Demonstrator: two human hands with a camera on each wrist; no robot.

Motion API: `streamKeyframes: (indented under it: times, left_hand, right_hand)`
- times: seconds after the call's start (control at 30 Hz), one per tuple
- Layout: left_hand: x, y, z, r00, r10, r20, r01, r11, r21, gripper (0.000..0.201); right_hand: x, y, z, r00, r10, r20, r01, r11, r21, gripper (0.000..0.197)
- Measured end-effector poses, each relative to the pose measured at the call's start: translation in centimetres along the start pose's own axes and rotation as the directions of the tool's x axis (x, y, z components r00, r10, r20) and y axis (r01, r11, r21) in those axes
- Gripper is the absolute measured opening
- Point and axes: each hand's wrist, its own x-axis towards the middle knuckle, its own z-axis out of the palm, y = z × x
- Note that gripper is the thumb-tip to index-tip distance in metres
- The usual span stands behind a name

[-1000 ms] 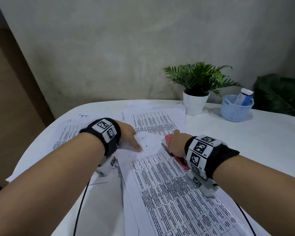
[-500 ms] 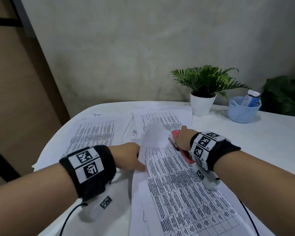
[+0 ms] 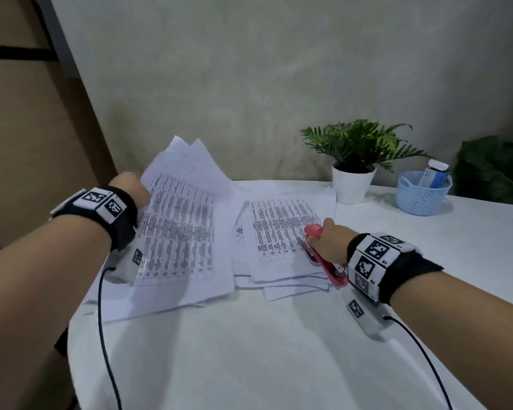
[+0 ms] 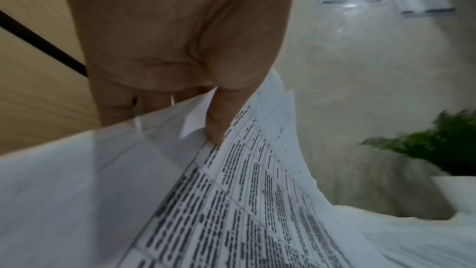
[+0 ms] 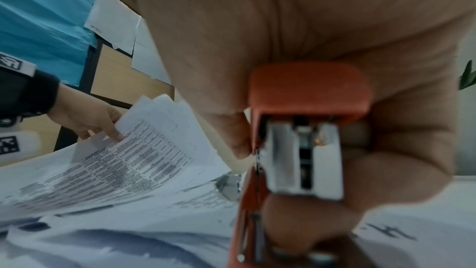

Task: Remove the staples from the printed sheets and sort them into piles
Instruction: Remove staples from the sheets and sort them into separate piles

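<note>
My left hand (image 3: 131, 189) pinches the top left edge of a set of printed sheets (image 3: 178, 232) and holds it raised and tilted over the table's left side; the thumb (image 4: 219, 121) lies on the printed face, fingers behind. The same sheets (image 5: 144, 150) show in the right wrist view. My right hand (image 3: 328, 241) grips a red stapler (image 3: 323, 255), resting on a second pile of printed sheets (image 3: 282, 232) in the middle of the table. The stapler's metal end (image 5: 304, 158) fills the right wrist view. No staple is visible.
The round white table (image 3: 249, 350) has a potted green plant (image 3: 353, 161) and a blue basket (image 3: 424, 192) holding a bottle at the back right. A grey wall stands behind, a wooden panel to the left. Wrist cables hang over the table's near edge.
My left hand has taken hold of the sheets that lay before me, lifted them and carried them to the left. My right hand stays on the other pile with the stapler.
</note>
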Motion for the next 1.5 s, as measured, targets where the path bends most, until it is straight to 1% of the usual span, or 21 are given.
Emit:
streamKeyframes:
  times: [0.07,0.17,0.2,0.23,0.3,0.33,0.37,0.43,0.47,0.53,0.6,0.67,0.77,0.83,0.9,0.97,1.07,1.2,1.27,1.37,1.5]
  left_hand:
    - [1.2,-0.5,1.0,0.999,-0.02,-0.035,0.022,0.999,0.032,0.028]
    - [1.7,0.2,3.3,0.994,-0.088,-0.058,0.091,0.994,0.066,0.043]
    - [1.5,0.9,4.0,0.994,-0.087,-0.063,0.093,0.991,0.1,0.047]
    - [1.2,2.0,4.7,0.997,-0.055,-0.053,0.061,0.988,0.139,0.046]
    - [0.7,4.6,6.2,0.993,0.1,0.059,-0.109,0.978,0.176,0.037]
    - [0.4,6.0,7.1,0.976,0.173,0.131,-0.192,0.969,0.153,0.033]
    - [0.2,7.5,8.1,0.954,0.217,0.209,-0.244,0.963,0.116,0.032]
    - [-0.4,10.0,9.9,0.907,0.254,0.335,-0.294,0.953,0.075,0.037]
    - [-0.7,11.2,10.7,0.894,0.249,0.372,-0.296,0.952,0.074,0.041]
    - [-0.9,12.9,11.7,0.891,0.213,0.4,-0.272,0.958,0.094,0.051]
    - [-0.8,13.9,12.1,0.923,0.188,0.336,-0.231,0.968,0.095,0.064]
    - [-0.1,14.5,12.2,0.945,0.152,0.288,-0.172,0.984,0.046,0.073]
    - [0.8,15.1,11.9,0.946,0.15,0.289,-0.131,0.988,-0.084,0.077]
    - [0.9,15.5,11.8,0.954,0.189,0.233,-0.165,0.979,-0.119,0.07]
    - [0.9,15.7,11.6,0.957,0.236,0.166,-0.224,0.971,-0.088,0.051]
    - [1.0,15.6,11.6,0.957,0.256,0.139,-0.251,0.967,-0.053,0.032]
    - [0.8,15.5,11.4,0.952,0.291,0.091,-0.286,0.956,-0.069,0.016]
    - [0.5,15.8,11.9,0.949,0.315,-0.014,-0.313,0.932,-0.183,0.018]
    - [0.3,15.9,12.0,0.954,0.299,-0.012,-0.29,0.917,-0.272,0.019]
    - [0.0,16.0,11.9,0.964,0.266,0.014,-0.23,0.86,-0.456,0.021]
    - [0.0,16.1,11.5,0.97,0.238,-0.051,-0.211,0.717,-0.665,0.028]
  right_hand:
    - [0.0,-0.1,0.0,1.0,0.009,0.007,-0.009,1.0,-0.023,0.041]
    - [0.5,0.3,0.3,0.999,0.026,0.022,-0.026,1.0,-0.002,0.043]
    - [0.8,0.4,0.3,0.999,0.033,0.027,-0.033,0.999,0.001,0.043]
    - [0.9,0.6,0.3,0.999,0.031,0.029,-0.031,0.999,-0.005,0.043]
    - [1.1,0.7,0.1,0.999,0.035,0.034,-0.034,0.999,-0.024,0.044]
    - [1.2,0.8,0.1,0.998,0.038,0.045,-0.036,0.999,-0.037,0.045]
    - [1.3,0.8,0.0,0.998,0.039,0.058,-0.036,0.998,-0.049,0.045]
    - [1.4,0.7,0.0,0.996,0.044,0.078,-0.038,0.997,-0.071,0.046]
    - [1.3,0.7,-0.1,0.996,0.04,0.085,-0.033,0.996,-0.083,0.044]
    - [1.1,0.5,-0.3,0.996,0.004,0.093,0.008,0.992,-0.128,0.041]
    - [0.7,0.3,-0.4,0.995,-0.032,0.097,0.048,0.985,-0.168,0.041]
    - [0.7,0.2,-0.4,0.993,-0.06,0.105,0.081,0.975,-0.209,0.042]
    - [0.5,0.1,-0.6,0.992,-0.061,0.112,0.084,0.971,-0.222,0.046]
    - [0.4,0.1,-0.7,0.99,-0.078,0.117,0.102,0.97,-0.22,0.045]
    - [0.2,0.0,-0.8,0.989,-0.09,0.115,0.113,0.97,-0.216,0.045]
    - [0.2,0.1,-0.8,0.988,-0.093,0.121,0.118,0.967,-0.227,0.045]
    - [0.2,0.0,-0.8,0.986,-0.096,0.135,0.127,0.961,-0.247,0.045]
    - [0.2,0.0,-0.7,0.987,-0.095,0.13,0.125,0.96,-0.249,0.045]
    - [0.1,0.0,-0.7,0.989,-0.106,0.106,0.13,0.959,-0.251,0.045]
    - [0.1,0.2,-0.5,0.99,-0.114,0.087,0.132,0.961,-0.243,0.044]
    - [0.7,0.5,-0.2,0.994,-0.088,0.069,0.101,0.972,-0.214,0.039]
